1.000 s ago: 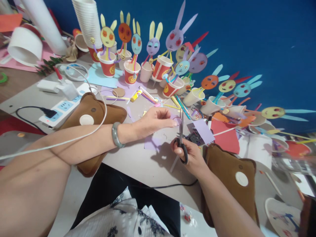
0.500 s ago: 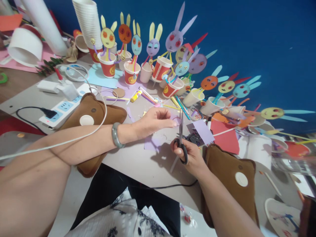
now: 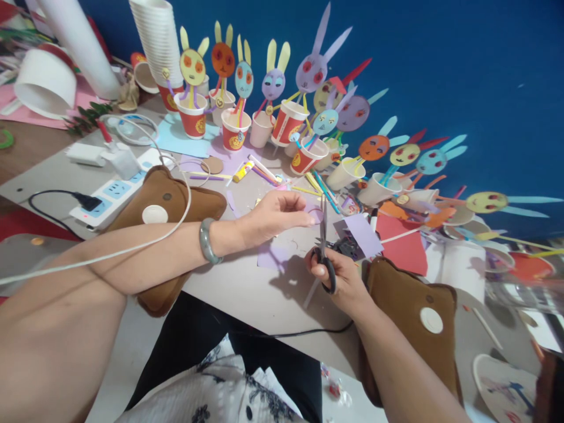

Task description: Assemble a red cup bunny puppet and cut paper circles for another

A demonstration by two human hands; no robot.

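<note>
My left hand, with a grey-green bangle on its wrist, is closed in a pinch on a small purple paper piece with a dark outline. My right hand grips scissors by their black handles, blades pointing up and away from me. The blades stand right at the paper piece's right side; whether they touch it I cannot tell. Below the hands a purple paper scrap lies on the grey table. Another purple paper sheet lies right of the scissors.
Along the blue wall stand several paper cups with paper rabbit faces on coloured stalks. Brown cushions lie under both forearms. A power strip and a white cable crossing my left arm are on the left. Red paper lies at right.
</note>
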